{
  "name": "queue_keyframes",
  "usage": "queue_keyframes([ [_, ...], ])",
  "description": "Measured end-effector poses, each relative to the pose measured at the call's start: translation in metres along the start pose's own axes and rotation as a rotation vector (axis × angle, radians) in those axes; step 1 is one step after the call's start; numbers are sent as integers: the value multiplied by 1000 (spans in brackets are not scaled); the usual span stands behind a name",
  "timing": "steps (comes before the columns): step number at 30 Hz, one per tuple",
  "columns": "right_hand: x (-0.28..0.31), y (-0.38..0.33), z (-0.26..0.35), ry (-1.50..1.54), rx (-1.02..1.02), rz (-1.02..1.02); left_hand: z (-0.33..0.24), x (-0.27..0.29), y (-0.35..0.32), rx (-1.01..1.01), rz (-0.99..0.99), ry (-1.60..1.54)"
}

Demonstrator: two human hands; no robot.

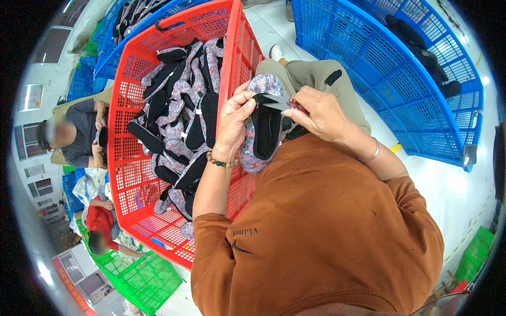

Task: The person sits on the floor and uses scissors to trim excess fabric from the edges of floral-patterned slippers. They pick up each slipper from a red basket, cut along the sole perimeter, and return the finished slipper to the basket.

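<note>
My left hand (234, 118) grips a floral grey slipper (265, 136) over my lap, its black sole facing up. Thumb and fingers pinch the slipper's edge near its upper end. In my right hand (322, 115) is a pair of scissors (275, 100), the fingers wrapped round the dark handles. The metal blades lie across the slipper's upper part, close to my left thumb. Whether they touch the material I cannot tell.
To my left stands a red plastic crate (126, 174) heaped with floral slippers (182, 116). A blue crate (379, 79) with black items is at the right. Two people sit beyond the red crate, and a green crate (142, 279) stands lower left.
</note>
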State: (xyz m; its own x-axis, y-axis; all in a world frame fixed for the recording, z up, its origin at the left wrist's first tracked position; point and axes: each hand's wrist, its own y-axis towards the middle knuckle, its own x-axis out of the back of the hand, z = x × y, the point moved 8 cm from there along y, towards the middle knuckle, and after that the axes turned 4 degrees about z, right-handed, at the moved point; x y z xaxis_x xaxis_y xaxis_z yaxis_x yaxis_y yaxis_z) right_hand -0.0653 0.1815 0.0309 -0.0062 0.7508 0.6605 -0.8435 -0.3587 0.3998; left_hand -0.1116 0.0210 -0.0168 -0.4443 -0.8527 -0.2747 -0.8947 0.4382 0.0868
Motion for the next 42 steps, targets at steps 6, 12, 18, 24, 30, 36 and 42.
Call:
queue_keyframes([
  [6,0,-2,0,-88,-27,-33,4,2,-4,44,-13,-19],
  [12,-1,-1,5,-161,-9,-77,-2,3,-4,8,-6,140],
  [18,-4,3,8,-189,-8,-80,6,4,-4,32,-22,31],
  [24,-5,6,10,-207,-25,-95,4,4,-5,18,-28,91],
  [30,-4,7,9,-194,-29,-66,7,5,-6,46,-48,57],
  [36,-3,8,6,-167,-57,-16,4,3,-5,34,-43,92],
  [42,-1,8,6,-316,-39,-125,5,2,-3,32,-13,98],
])
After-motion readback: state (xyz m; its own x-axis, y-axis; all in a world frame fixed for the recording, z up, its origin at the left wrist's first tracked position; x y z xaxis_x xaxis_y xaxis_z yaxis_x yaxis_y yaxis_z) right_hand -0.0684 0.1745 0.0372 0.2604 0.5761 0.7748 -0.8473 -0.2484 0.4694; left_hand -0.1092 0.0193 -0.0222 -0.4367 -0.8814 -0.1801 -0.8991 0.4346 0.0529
